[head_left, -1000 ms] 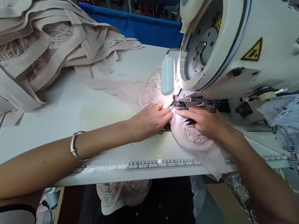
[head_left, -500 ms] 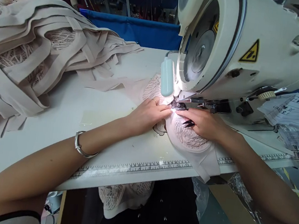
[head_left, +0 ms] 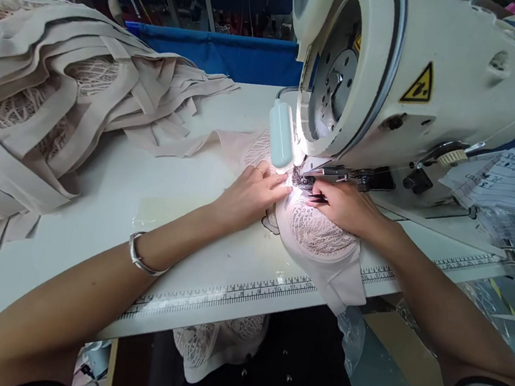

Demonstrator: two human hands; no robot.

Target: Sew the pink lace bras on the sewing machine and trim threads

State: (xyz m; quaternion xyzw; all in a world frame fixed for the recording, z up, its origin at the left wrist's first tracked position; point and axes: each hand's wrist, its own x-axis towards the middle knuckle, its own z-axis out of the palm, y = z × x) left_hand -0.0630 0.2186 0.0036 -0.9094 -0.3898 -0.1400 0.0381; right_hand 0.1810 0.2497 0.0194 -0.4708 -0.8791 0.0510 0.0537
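Note:
A pale pink lace bra (head_left: 322, 231) lies under the needle area of a white sewing machine (head_left: 458, 61). My left hand (head_left: 250, 195) presses on the fabric just left of the presser foot (head_left: 303, 179), its fingers close together. On the right of the foot, my right hand (head_left: 342, 206) is closed around small black thread snips (head_left: 317, 198), whose tips point left over the lace. A pale green lamp (head_left: 281, 135) lights the stitching spot. The needle itself is too small to make out.
A large heap of beige lace garments (head_left: 64, 96) covers the left of the white table (head_left: 193, 266). A printed ruler strip (head_left: 246, 292) runs along the front edge. More lace pieces (head_left: 222, 341) hang below it. Written papers (head_left: 510, 178) are at the right.
My right hand has drawn its fingers in, and the snips now lie nearer the presser foot. The machine's round wheel has turned. The whole view has shifted slightly.

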